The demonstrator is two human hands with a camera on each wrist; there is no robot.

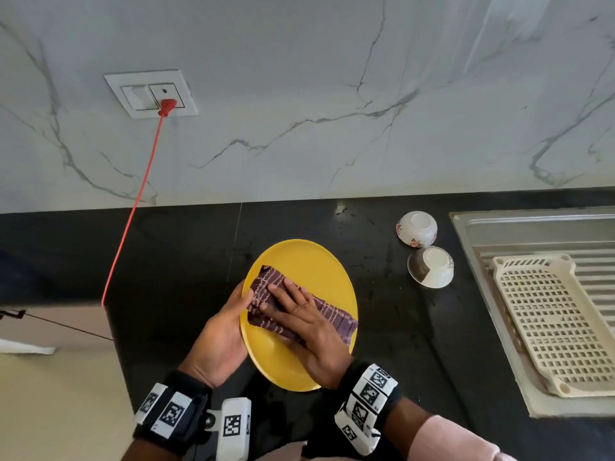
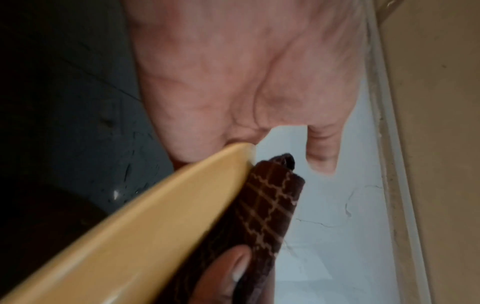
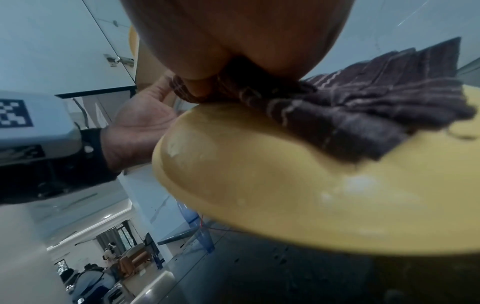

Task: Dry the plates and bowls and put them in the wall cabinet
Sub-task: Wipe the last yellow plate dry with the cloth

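A yellow plate (image 1: 309,261) is held tilted above the black counter (image 1: 166,247). My left hand (image 1: 226,327) grips its left rim, thumb on top and fingers hidden underneath. On the plate lies a folded purple striped cloth (image 1: 336,319), and my right hand (image 1: 296,304) presses it down with flat, spread fingers. In the left wrist view the plate rim (image 2: 155,216) butts against my left palm (image 2: 221,82), with the cloth (image 2: 267,205) beside it. In the right wrist view, water drops show on the plate (image 3: 259,174) below the cloth (image 3: 350,115). Two bowls (image 1: 416,227) (image 1: 431,266) lie upside down on the counter to the right.
A beige perforated tray (image 1: 549,314) sits on the steel drainboard (image 1: 482,227) at the right. A red cord (image 1: 133,211) runs from the wall socket (image 1: 151,93) down past the counter's left end. The marble wall (image 1: 332,94) stands behind the counter.
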